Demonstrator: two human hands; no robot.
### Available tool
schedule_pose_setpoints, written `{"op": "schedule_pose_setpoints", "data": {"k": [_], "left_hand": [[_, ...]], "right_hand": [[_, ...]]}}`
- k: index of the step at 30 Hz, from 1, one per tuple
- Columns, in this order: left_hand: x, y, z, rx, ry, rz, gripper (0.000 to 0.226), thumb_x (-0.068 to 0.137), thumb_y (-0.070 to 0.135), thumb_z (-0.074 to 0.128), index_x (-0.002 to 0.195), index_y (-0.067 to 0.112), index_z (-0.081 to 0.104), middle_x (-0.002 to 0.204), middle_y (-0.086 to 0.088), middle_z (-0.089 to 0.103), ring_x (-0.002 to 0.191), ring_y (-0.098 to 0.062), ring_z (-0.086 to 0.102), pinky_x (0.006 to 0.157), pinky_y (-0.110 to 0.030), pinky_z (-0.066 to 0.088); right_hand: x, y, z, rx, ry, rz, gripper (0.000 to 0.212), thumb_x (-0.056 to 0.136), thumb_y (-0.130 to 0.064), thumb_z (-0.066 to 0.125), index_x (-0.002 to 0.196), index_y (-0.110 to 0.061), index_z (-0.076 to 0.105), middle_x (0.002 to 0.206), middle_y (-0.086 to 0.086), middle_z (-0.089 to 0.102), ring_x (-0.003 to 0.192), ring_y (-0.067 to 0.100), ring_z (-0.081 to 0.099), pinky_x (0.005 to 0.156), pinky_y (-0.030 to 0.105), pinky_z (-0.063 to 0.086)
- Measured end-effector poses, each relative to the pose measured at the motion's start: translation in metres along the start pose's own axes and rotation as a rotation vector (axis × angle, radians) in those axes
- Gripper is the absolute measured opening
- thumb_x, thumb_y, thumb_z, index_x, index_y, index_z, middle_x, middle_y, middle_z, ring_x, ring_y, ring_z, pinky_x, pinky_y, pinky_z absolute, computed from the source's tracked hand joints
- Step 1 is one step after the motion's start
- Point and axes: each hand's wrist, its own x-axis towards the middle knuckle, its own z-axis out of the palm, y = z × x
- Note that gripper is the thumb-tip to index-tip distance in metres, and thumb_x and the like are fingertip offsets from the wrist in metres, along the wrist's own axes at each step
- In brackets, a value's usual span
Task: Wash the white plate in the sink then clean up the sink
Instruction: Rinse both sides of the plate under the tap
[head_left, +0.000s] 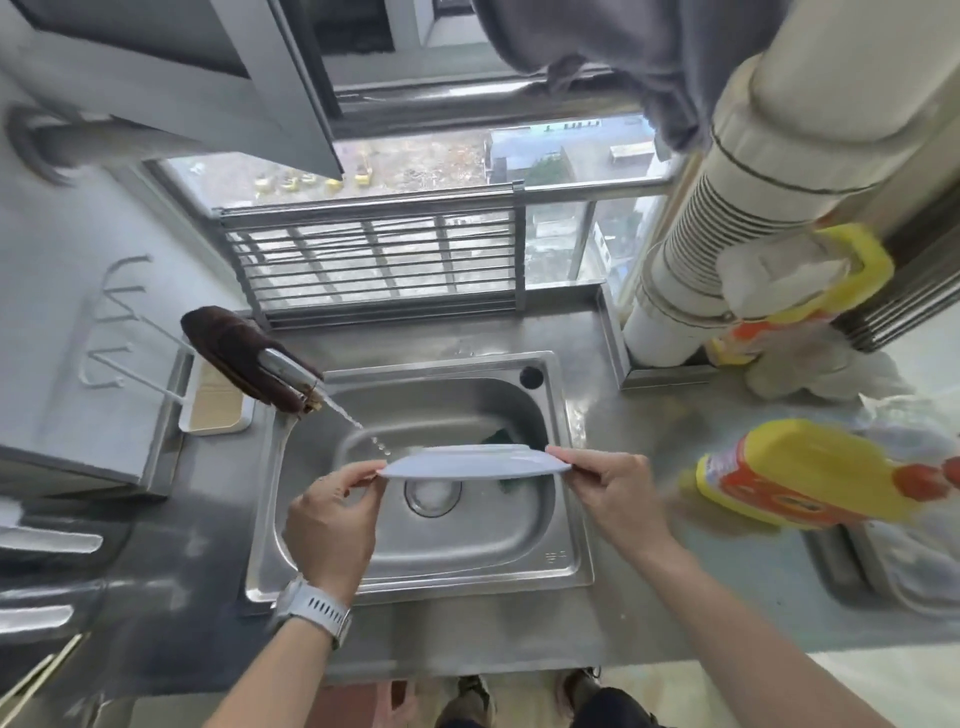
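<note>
I hold the white plate (475, 462) nearly level over the steel sink (415, 566), seen almost edge-on. My left hand (332, 525) pinches its left rim and my right hand (605, 480) pinches its right rim. A thin stream of water (353, 422) runs from the tap (285, 371), which is wrapped in a brown cloth, and lands near the plate's left edge. Behind the plate a green sponge (501, 435) lies in the basin, mostly hidden. The drain (432, 496) shows just below the plate.
Two yellow detergent bottles (800, 478) (810, 291) stand on the steel counter to the right, beside a white cloth (826, 374) and a large white pipe (691, 270). A metal rack (374, 260) lines the window behind the sink. A small tray (215, 410) sits left of the tap.
</note>
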Motion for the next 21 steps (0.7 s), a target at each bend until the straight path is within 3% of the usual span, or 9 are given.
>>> {"op": "schedule_pose_setpoints", "data": {"k": [2,3,5,8,10,12,14,17,21], "left_hand": [[0.001,0.002,-0.001,0.023,0.016,0.054,0.015,0.084,0.041,0.082,0.098,0.035,0.083,0.076,0.004,0.077,0.063,-0.020,0.068,0.051,-0.035,0.052],[0.001,0.003,0.002,0.037,-0.010,0.054,0.016,0.084,0.045,0.080,0.098,0.036,0.082,0.077,0.004,0.078,0.064,-0.021,0.068,0.052,-0.033,0.051],[0.001,0.005,0.011,0.020,-0.092,-0.012,0.019,0.087,0.050,0.075,0.096,0.034,0.081,0.084,0.004,0.080,0.074,-0.022,0.074,0.060,-0.031,0.054],[0.009,0.021,0.021,-0.134,-0.131,-0.061,0.022,0.092,0.046,0.072,0.098,0.025,0.074,0.090,0.007,0.078,0.083,-0.011,0.074,0.072,-0.028,0.056],[0.013,0.040,0.024,-0.239,-0.157,-0.069,0.018,0.094,0.040,0.072,0.098,0.023,0.069,0.090,0.009,0.074,0.083,-0.003,0.071,0.070,-0.023,0.055],[0.013,0.061,0.032,-0.322,-0.209,-0.080,0.011,0.095,0.031,0.072,0.100,0.022,0.068,0.091,0.008,0.073,0.083,-0.003,0.070,0.070,-0.021,0.055],[0.012,0.073,0.050,-0.360,-0.320,-0.112,0.008,0.096,0.026,0.072,0.102,0.022,0.069,0.092,0.005,0.074,0.083,-0.011,0.072,0.071,-0.030,0.061],[-0.002,0.080,0.082,-0.362,-0.532,-0.242,0.013,0.095,0.017,0.071,0.102,0.028,0.068,0.095,-0.001,0.073,0.089,-0.025,0.074,0.075,-0.048,0.066],[-0.036,0.069,0.114,-0.459,-0.615,-0.522,0.023,0.093,-0.005,0.066,0.100,0.017,0.068,0.102,-0.016,0.075,0.095,-0.036,0.074,0.081,-0.055,0.064]], "right_hand": [[0.000,-0.001,-0.006,0.031,0.035,0.013,0.023,0.084,-0.013,0.079,0.106,-0.022,0.079,0.092,-0.015,0.077,0.077,-0.013,0.068,0.067,0.013,0.052],[0.001,0.000,-0.006,0.008,0.035,0.025,0.022,0.085,-0.015,0.079,0.105,-0.025,0.080,0.088,-0.012,0.079,0.072,-0.015,0.066,0.064,0.012,0.050],[0.004,0.007,-0.001,-0.023,-0.009,0.094,0.013,0.086,-0.026,0.079,0.098,-0.031,0.081,0.073,-0.006,0.078,0.058,-0.012,0.058,0.057,0.021,0.045],[0.003,0.009,-0.007,0.074,0.026,0.150,0.010,0.087,-0.034,0.078,0.082,-0.027,0.081,0.057,-0.011,0.064,0.056,-0.002,0.051,0.055,0.026,0.041],[-0.003,0.010,-0.023,0.196,0.040,0.213,0.012,0.087,-0.032,0.078,0.081,-0.022,0.079,0.063,-0.015,0.068,0.061,0.001,0.057,0.059,0.025,0.045],[-0.014,0.014,-0.040,0.333,0.065,0.257,0.009,0.087,-0.026,0.078,0.085,-0.017,0.079,0.076,-0.007,0.077,0.071,0.005,0.066,0.068,0.025,0.052],[-0.021,0.023,-0.055,0.438,0.117,0.354,0.003,0.087,-0.015,0.078,0.086,-0.012,0.078,0.080,0.001,0.079,0.074,0.010,0.070,0.072,0.026,0.054],[-0.024,0.046,-0.068,0.448,0.213,0.509,0.012,0.087,-0.004,0.075,0.082,-0.015,0.073,0.078,0.000,0.078,0.066,0.002,0.070,0.064,0.013,0.052],[-0.027,0.072,-0.084,0.519,0.276,0.685,0.010,0.089,-0.005,0.073,0.098,-0.009,0.072,0.096,0.007,0.076,0.076,0.003,0.067,0.068,0.009,0.051]]}}
